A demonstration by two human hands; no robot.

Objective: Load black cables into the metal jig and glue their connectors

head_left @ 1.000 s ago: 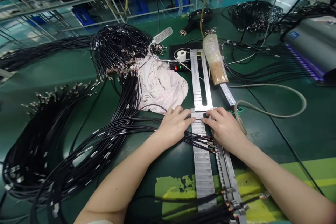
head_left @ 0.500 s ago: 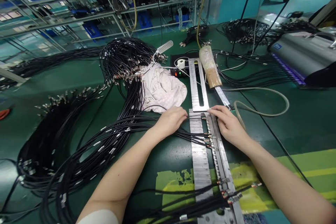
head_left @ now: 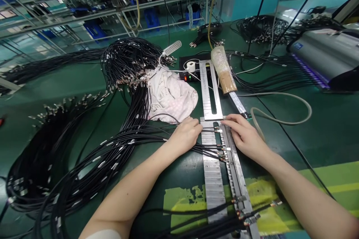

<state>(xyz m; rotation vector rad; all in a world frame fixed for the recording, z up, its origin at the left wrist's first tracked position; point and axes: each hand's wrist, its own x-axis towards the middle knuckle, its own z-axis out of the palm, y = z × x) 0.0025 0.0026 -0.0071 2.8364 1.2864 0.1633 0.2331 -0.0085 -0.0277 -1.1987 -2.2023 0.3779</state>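
Observation:
My left hand is closed, pinching a thin black cable beside the upper part of a slotted metal fixture. The connector end of that cable lies over the fixture's slot, near the toothed rail. My right hand rests at the rail's upper right, index finger stretched out to touch the metal and the other fingers loosely bent, with nothing visible in it. Below, several black cables run under my left hand and lie across the fixture, their connectors on the rail.
A large cable bundle curves across the left of the green table. Behind are a pink-white cloth, a slotted metal plate, a tape-wrapped handle and a black box. A grey machine glows purple at right.
The cable connector beside my left hand now shows more clearly at the rail. My left hand has moved slightly rightward relative to the fixture; my right hand stays by the rail. The view has shifted a little.

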